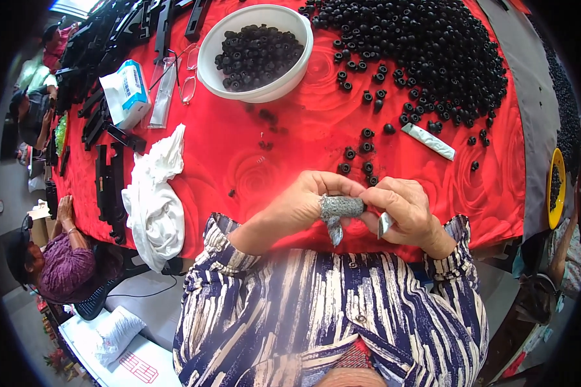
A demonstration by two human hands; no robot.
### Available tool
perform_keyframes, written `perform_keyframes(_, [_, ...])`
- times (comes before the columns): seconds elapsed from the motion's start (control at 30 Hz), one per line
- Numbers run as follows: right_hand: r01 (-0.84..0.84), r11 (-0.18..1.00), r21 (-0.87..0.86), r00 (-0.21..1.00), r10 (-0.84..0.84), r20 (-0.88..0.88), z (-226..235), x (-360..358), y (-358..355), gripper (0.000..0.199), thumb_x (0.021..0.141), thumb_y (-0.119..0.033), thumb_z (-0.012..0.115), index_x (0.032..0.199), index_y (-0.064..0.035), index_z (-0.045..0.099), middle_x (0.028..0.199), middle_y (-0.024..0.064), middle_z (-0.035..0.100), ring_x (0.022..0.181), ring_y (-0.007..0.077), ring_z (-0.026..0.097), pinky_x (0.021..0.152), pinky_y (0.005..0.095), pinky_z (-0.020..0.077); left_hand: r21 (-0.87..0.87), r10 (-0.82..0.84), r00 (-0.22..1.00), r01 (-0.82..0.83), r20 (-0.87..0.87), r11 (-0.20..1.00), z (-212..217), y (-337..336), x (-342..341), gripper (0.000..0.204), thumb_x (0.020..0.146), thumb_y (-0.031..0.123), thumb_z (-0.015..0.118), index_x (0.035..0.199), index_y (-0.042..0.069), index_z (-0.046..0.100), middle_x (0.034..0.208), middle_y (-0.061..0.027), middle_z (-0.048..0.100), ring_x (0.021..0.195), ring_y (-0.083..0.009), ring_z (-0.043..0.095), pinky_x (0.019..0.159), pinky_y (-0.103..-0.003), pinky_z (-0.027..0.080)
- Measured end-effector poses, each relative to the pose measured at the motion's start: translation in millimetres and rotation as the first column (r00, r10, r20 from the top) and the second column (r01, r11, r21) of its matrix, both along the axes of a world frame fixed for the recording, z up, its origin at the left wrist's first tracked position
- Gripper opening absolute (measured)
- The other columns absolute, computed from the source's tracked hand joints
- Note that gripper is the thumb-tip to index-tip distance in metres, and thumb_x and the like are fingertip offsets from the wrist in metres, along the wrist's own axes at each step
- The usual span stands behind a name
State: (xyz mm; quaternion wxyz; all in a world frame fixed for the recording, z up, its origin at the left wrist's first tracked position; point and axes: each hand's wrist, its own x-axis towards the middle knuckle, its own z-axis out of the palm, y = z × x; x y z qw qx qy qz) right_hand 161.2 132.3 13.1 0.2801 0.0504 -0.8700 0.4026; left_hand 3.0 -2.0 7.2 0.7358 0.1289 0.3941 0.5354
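My left hand (306, 201) and my right hand (400, 208) meet close in front of my body, fingertips together over the near edge of the red tablecloth (258, 171). A grey knitted finger wrap (342, 206) is around a finger of my left hand, with a silvery end (335, 233) hanging below it. Out of my right hand's closed fingers sticks a small silver blade-like piece (385, 224). Whatever is pinched between the fingertips is hidden. Just beyond my hands lie several small round black caps (366, 148).
A white bowl (255, 95) of black caps stands at the far middle; a large heap of them (426, 51) spreads far right. A silver strip (428, 142) lies nearby. Left are a white cloth (153, 206), tissue box (126, 93), glasses (188, 89) and long black parts (110, 190). Another person (64, 267) sits left.
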Motion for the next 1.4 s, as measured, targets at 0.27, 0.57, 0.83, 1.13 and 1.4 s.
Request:
perform_keyframes(0.27, [-0.078,0.98,-0.184,0.996,0.086,0.036,13.0,-1.4,1.4,0.029,0.065,-0.001,0.075,0.091,0.0011,0.063,0.068,0.0088,0.06,0.053,0.0201,0.058,0.044,0.0286,0.0432,-0.01,-0.143,0.986,0.143,-0.082,0.99,23.9,-1.5,-5.4,0.02,0.083,0.011,0.066,0.099,-0.002,0.066,0.083,-0.0074,0.067,0.069,-0.0099,0.062,0.061,-0.022,0.05])
perform_keyframes(0.57, [0.011,1.0,-0.02,0.987,-0.014,-0.161,13.6,3.1,-4.7,0.037,0.065,0.006,0.074,0.099,0.0055,0.061,0.068,0.0079,0.057,0.051,0.0174,0.054,0.042,0.0296,0.0393,0.041,0.055,0.991,-0.06,0.123,0.997,10.9,-6.6,10.3,0.022,0.087,0.009,0.061,0.106,-0.003,0.064,0.087,-0.0088,0.066,0.07,-0.0103,0.062,0.061,-0.02,0.05])
perform_keyframes(0.83, [0.001,0.988,-0.155,0.998,-0.01,-0.057,16.4,1.4,1.9,0.037,0.074,-0.01,0.07,0.103,0.0071,0.055,0.072,0.0089,0.054,0.057,0.0166,0.049,0.048,0.0282,0.0369,0.098,0.14,0.977,-0.157,0.161,0.983,9.6,-7.8,14.9,0.023,0.087,0.011,0.061,0.107,-0.002,0.063,0.089,-0.0097,0.066,0.067,-0.0091,0.059,0.059,-0.019,0.048])
perform_keyframes(1.13, [0.14,0.904,-0.403,0.947,-0.003,0.322,16.3,6.0,0.5,0.028,0.088,-0.013,0.047,0.109,0.0056,0.052,0.084,0.0106,0.054,0.067,0.0151,0.05,0.059,0.028,0.0388,0.063,0.174,0.984,-0.176,0.035,0.982,11.6,-6.2,14.9,0.024,0.088,0.012,0.06,0.109,-0.001,0.062,0.085,-0.007,0.065,0.067,-0.0084,0.057,0.06,-0.02,0.046])
perform_keyframes(1.4, [0.125,0.932,-0.34,0.959,-0.026,0.284,14.2,2.1,3.3,0.019,0.085,-0.004,0.054,0.102,0.0052,0.054,0.081,0.0158,0.057,0.069,0.0291,0.059,0.059,0.036,0.0462,0.067,0.167,0.983,-0.173,0.08,0.983,8.4,-7.4,13.3,0.028,0.088,0.012,0.059,0.113,0.0,0.06,0.087,-0.0077,0.064,0.069,-0.01,0.057,0.063,-0.021,0.046])
